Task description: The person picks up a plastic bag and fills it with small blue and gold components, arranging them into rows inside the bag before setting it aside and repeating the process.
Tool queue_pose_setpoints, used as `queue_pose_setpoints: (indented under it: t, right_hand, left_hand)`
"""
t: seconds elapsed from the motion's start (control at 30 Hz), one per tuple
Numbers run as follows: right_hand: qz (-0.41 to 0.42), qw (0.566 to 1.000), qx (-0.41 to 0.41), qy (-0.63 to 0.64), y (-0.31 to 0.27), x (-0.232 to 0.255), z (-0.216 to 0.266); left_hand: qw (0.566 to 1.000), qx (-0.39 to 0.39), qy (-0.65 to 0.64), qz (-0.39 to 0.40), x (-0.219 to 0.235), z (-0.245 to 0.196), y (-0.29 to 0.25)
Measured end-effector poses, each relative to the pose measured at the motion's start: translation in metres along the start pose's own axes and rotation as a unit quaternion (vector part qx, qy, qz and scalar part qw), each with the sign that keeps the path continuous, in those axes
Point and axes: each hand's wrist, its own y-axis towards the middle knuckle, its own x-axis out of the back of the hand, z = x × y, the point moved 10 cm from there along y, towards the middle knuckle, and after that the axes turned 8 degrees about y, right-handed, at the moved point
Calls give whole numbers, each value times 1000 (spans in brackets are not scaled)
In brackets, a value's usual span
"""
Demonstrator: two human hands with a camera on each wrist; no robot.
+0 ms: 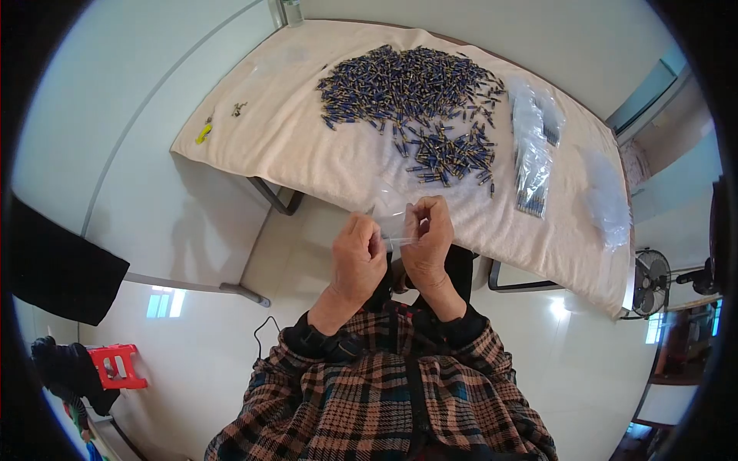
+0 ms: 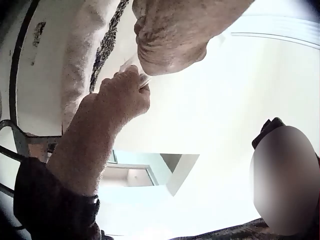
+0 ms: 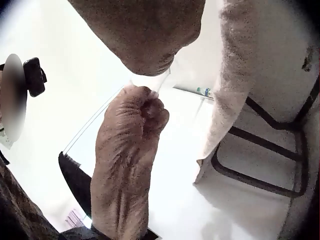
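Observation:
In the head view a clear plastic bag (image 1: 393,223) is held between both hands, in front of the table's near edge. My left hand (image 1: 357,257) pinches its left side with curled fingers, and my right hand (image 1: 427,244) pinches its right side. From the left wrist view, the right hand (image 2: 120,100) shows with a bit of the clear plastic (image 2: 131,62) between the hands. The right wrist view has the left hand (image 3: 131,135) curled close below the right one (image 3: 155,40). What the bag holds, if anything, cannot be told.
A large pile of small blue and brass-coloured pieces (image 1: 407,84) lies on the cloth-covered table (image 1: 284,154). Filled clear bags (image 1: 530,169) and a stack of plastic bags (image 1: 607,200) lie to the right. A yellow item (image 1: 204,134) is at the left; a fan (image 1: 649,280) stands beyond the right edge.

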Motion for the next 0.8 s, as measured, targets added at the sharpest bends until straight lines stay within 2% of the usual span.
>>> queue_pose_setpoints:
  t: [0.03, 0.13, 0.3, 0.43, 0.53, 0.57, 0.67, 0.7, 0.77, 0.8]
  right_hand:
    - [-1, 1000, 0, -1, -1, 0, 1]
    - [1, 995, 91, -41, -2, -1, 29]
    - [19, 996, 84, 28, -6, -1, 17]
    - [-19, 998, 37, 39, -3, 12, -2]
    - [5, 996, -38, 75, 0, 10, -18]
    - [3, 996, -40, 75, 0, 10, -21]
    - [53, 970, -142, 190, -3, -1, -49]
    - [52, 970, -143, 189, -3, 1, -51]
    - [86, 944, -207, 243, -10, -6, -60]
    - [103, 927, -239, 269, -15, -11, -63]
  left_hand:
    - [1000, -11, -3, 5, -2, -2, 0]
    - [999, -41, -3, 17, -9, -10, -1]
    - [994, -87, 20, 59, -20, -27, -6]
    - [989, -86, 39, 111, -29, -31, -10]
    - [987, -72, 33, 137, -38, -25, -13]
    - [987, -62, 22, 146, -39, -23, -13]
    - [986, -33, -16, 161, -32, -17, -10]
    - [986, -12, -43, 164, -27, -13, -8]
    - [984, 12, -69, 166, -22, -3, -4]
    - [991, 12, -67, 115, -14, 6, 5]
